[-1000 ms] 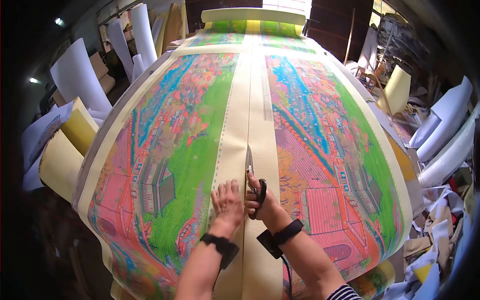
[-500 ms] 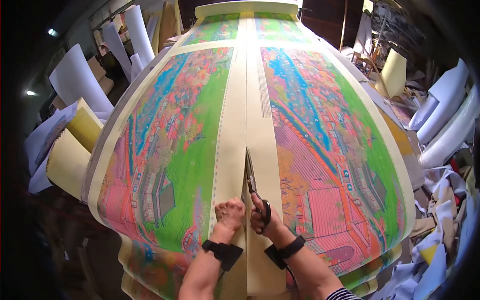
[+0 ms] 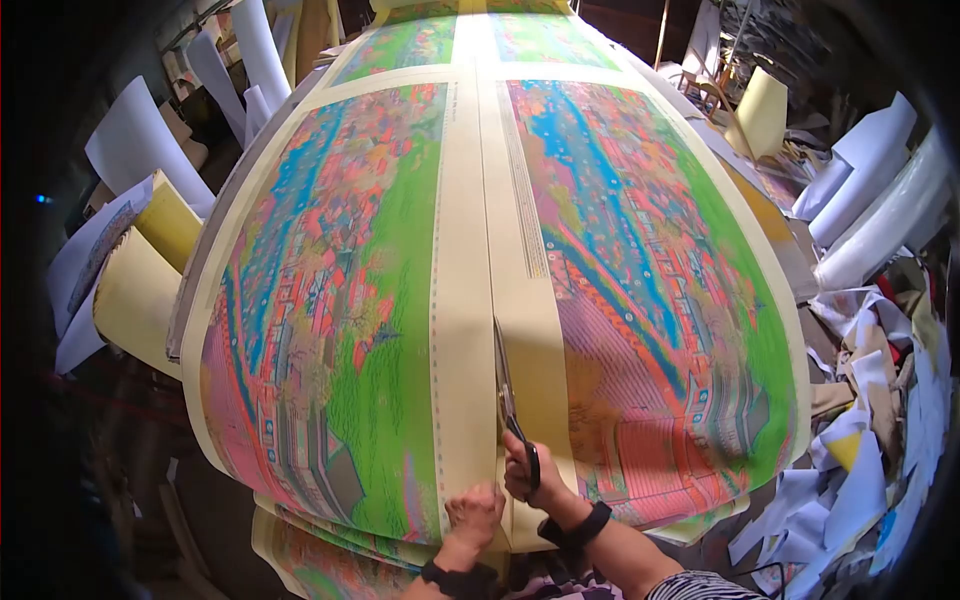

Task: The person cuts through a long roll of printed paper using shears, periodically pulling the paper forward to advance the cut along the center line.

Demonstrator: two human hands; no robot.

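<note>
Head cam: two hands are working at the near edge of one big printed paper sheet [image 3: 330, 300] w/ two bright pictures, one on the left & one on the right. The right hand [image 3: 530, 478] is gripping one pair of black-handled metal scissors [image 3: 508, 400], blades lying in the cream strip [image 3: 470, 250] btwn the pictures. The left hand [image 3: 474, 515] is pressing down on the paper, fingers curled, just beside the scissors. Many white paper rolls [image 3: 870, 200] are lying at both sides.

Head camera looks steeply down, close above the printed sheet [image 3: 400, 300].
</note>
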